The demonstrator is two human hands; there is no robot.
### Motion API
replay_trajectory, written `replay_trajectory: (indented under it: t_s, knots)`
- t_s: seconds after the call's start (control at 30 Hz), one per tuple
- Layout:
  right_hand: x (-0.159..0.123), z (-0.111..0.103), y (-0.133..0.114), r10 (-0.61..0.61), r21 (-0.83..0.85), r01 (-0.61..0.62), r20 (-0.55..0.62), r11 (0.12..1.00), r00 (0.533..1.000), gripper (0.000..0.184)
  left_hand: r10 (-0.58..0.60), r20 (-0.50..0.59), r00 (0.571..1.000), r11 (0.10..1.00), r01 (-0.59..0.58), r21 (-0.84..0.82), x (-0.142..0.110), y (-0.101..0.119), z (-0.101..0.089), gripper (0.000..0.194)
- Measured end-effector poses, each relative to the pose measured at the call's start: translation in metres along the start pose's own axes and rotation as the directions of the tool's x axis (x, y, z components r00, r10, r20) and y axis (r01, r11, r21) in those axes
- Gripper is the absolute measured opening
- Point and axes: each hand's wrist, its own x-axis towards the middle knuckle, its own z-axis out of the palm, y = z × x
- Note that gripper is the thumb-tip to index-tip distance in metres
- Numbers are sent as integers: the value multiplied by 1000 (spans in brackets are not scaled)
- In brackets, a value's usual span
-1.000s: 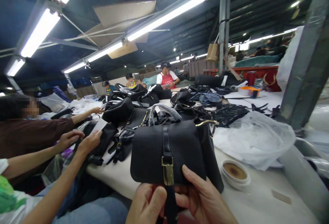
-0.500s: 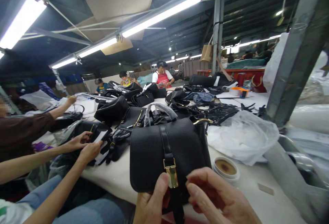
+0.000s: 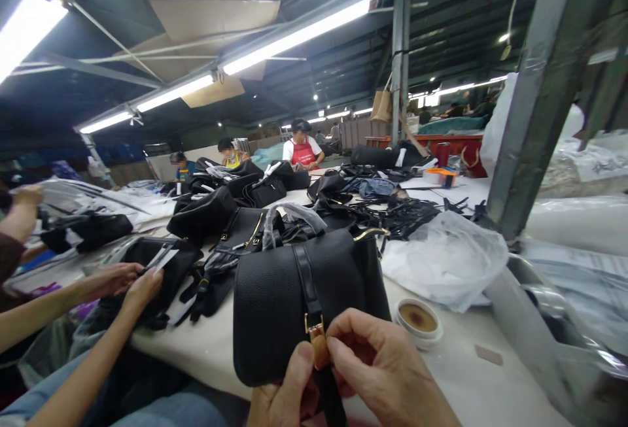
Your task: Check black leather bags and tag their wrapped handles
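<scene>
While the left hand (image 3: 284,391) holds the black handbag (image 3: 275,309) by its upright strap (image 3: 303,276), the fingers (image 3: 353,335) of the right hand (image 3: 387,375) pinch the gold buckle (image 3: 318,343).

The left hand (image 3: 282,391) and right hand (image 3: 383,368) are bare, with short-trimmed nails on the fingers (image 3: 343,335).

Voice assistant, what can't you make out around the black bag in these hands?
Head view:
Brass clasp on the black leather handbag: partly covered by the right hand.
Lower end of the strap: cut off by the bottom edge.
Bag's bottom corner: hidden behind the left hand.
White slip beside a co-worker's hand: too small to read.
Brown contents of the round dish: too small to identify.
</scene>
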Motion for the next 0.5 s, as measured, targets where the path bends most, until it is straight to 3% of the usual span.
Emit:
replay_trajectory:
  t_s: [0.2, 0.5]
  knots:
    - [2, -3, 0, 67, 201, -80, 70, 976, 995, 20, -35, 61, 998, 997, 39, -61, 0, 1, 6, 52]
    - [4, 4, 7, 11, 79, -10, -7, 997, 1000, 21, -33, 54, 998, 994, 38, -100, 0, 0, 5, 58]
